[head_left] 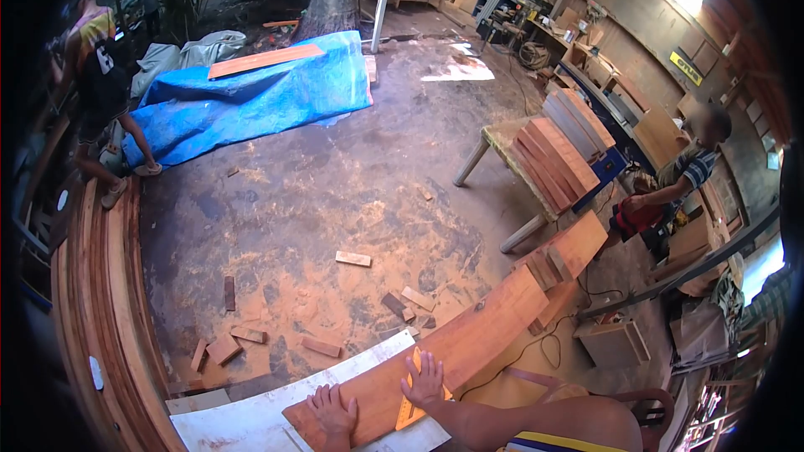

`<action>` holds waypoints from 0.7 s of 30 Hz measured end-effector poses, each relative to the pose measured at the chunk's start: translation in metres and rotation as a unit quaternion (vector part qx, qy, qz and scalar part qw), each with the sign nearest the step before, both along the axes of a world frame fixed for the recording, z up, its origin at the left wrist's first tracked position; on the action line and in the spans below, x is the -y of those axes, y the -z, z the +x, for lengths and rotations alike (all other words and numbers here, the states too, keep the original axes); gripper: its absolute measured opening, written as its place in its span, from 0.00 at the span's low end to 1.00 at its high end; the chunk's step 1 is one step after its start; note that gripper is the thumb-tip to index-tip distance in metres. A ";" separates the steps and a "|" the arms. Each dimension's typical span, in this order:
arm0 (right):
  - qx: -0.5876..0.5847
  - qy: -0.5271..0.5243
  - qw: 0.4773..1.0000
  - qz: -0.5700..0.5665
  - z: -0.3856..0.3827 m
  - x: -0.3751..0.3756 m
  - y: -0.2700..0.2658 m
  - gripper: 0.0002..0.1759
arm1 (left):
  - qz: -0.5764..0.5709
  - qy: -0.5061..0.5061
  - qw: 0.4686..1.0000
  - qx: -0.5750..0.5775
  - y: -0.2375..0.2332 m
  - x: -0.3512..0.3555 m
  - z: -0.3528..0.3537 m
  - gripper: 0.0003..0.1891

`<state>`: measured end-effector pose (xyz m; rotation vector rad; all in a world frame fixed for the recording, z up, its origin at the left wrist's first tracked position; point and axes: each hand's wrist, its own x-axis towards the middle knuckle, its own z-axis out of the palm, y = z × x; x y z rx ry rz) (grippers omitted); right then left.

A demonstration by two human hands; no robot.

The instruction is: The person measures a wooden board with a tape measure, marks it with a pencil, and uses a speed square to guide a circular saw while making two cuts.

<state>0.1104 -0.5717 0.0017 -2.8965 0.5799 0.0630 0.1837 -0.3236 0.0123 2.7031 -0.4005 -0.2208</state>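
My left hand (333,414) lies flat on the near end of a long reddish-brown wooden board (469,326), fingers spread, gripping nothing. To its right, my right hand (425,382) holds a yellow triangular speed square (408,415) down against the board. The square's tip shows above the fingers; its middle is hidden under the palm. Beneath the board's near end is a white sheet-like surface (226,428). Toward its far end, small wood blocks (548,268) stand on the board.
Wood offcuts (353,258) and sawdust lie on the floor. Long planks (96,309) run along the left. A blue tarp (251,100) carries one board. Stacked boards (557,159) rest on a low table. One person (687,171) is at right, another (96,75) at far left.
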 end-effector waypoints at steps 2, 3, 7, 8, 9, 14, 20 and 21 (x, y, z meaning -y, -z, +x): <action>-0.006 -0.002 1.000 -0.010 0.000 0.000 0.000 0.42 | -0.002 0.001 1.000 0.006 -0.001 0.001 0.000 0.32; -0.012 -0.005 1.000 -0.021 -0.001 0.000 0.002 0.42 | -0.005 0.002 1.000 0.014 -0.002 0.000 0.000 0.32; 0.005 -0.001 1.000 0.020 0.003 0.004 0.005 0.42 | 0.005 0.000 0.999 0.040 0.012 0.002 0.001 0.33; -0.002 0.000 1.000 0.014 0.001 0.003 0.005 0.42 | 0.007 0.004 0.999 0.043 0.015 0.000 -0.001 0.33; -0.013 0.003 1.000 0.011 -0.001 0.000 0.004 0.42 | 0.011 0.010 0.999 0.044 0.011 -0.001 -0.002 0.33; -0.043 0.009 0.999 0.016 -0.001 0.000 0.004 0.41 | 0.002 0.004 1.000 0.020 0.004 -0.001 -0.001 0.33; -0.032 0.003 0.999 0.006 -0.002 0.000 0.006 0.41 | 0.017 0.003 1.000 0.012 0.005 -0.002 -0.001 0.33; -0.021 0.001 1.000 0.004 -0.004 0.000 0.006 0.41 | 0.021 0.005 1.000 0.016 0.004 -0.001 -0.001 0.33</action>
